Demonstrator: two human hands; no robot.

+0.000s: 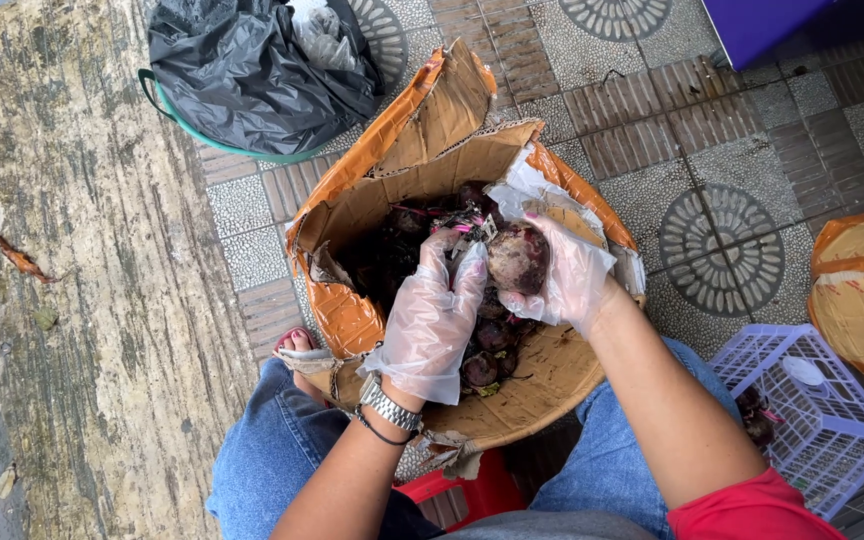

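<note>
We are curling the fingers [542, 250] of our right hand [562, 275] around a beet [517, 258], gripping it from the right side and holding it up just above the box [422, 175]. The beet is round, dark reddish-purple and dusty, and it is sitting firmly in that closed grasp. Our left hand [437, 315] is coming in from the other side, its fingers [452, 262] bent and half closed, touching the beet's left edge and the tangle of pink stems beside it; we cannot tell whether they are pinching anything. Both hands are wearing thin, clear plastic gloves, and a metal watch [389, 405] and a dark band are sitting on our left wrist.

Below the hands, more beets [487, 350] are lying piled in the torn cardboard box, its orange-taped flaps splayed open. The box is resting between our knees, and we are wearing blue jeans [262, 460] and a red sleeve [742, 505]. A red stool [472, 490] is showing under us. To our right a lilac plastic basket [822, 420] is standing on the tiled floor [712, 150], just beside our leg, with a dark beet in its near corner. Behind it another orange-taped box [862, 290] is waiting. Well beyond the open box a green tub lined with a black bag [242, 70] is sitting by the concrete curb [92, 250].
</note>
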